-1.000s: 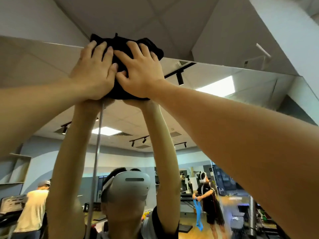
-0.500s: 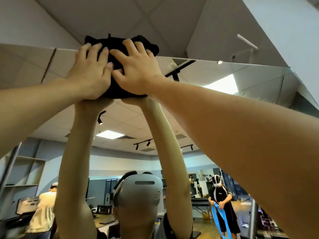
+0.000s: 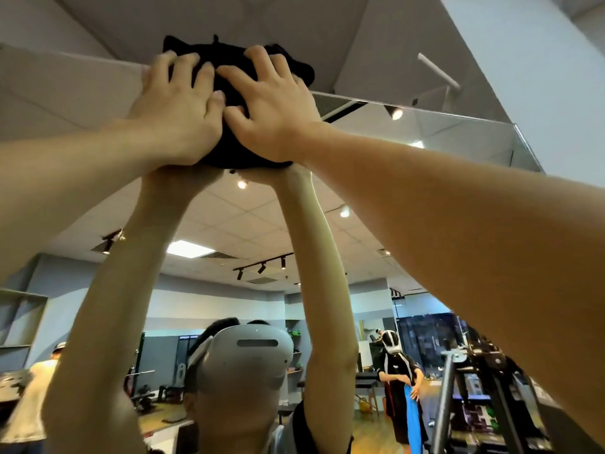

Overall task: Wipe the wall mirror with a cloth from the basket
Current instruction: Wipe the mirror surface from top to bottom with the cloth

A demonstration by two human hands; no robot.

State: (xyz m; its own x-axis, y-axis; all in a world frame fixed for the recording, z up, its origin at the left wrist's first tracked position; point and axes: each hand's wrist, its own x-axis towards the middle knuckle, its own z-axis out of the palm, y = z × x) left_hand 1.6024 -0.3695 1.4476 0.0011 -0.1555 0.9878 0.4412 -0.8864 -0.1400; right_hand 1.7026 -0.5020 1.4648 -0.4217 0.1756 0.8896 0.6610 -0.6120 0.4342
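Head view, looking steeply upward: two bare arms reach overhead to the top edge of a wall mirror (image 3: 409,132). A black cloth (image 3: 229,93), bunched into a thick wad, is pressed flat against the glass right at that upper edge, with a little of it poking above the edge onto the wall. The left hand (image 3: 176,109) and the right hand (image 3: 271,106) lie side by side on the cloth, fingers spread and flattened, palms pushing it into the mirror rather than curling round it. The thumbs nearly meet in the middle.

The cloth looks soft, light and limp, so it would likely bunch or slide unless held under broad palm pressure, as here; the mirror is rigid, smooth and breakable, calling for even pressure. The wad has no clear long axis; it is roughly as wide as tall. The mirror's top edge runs left to right, slanting downward to the right in this view. Reflected below are the raised arms, a white headset (image 3: 248,358) and a room with other people.
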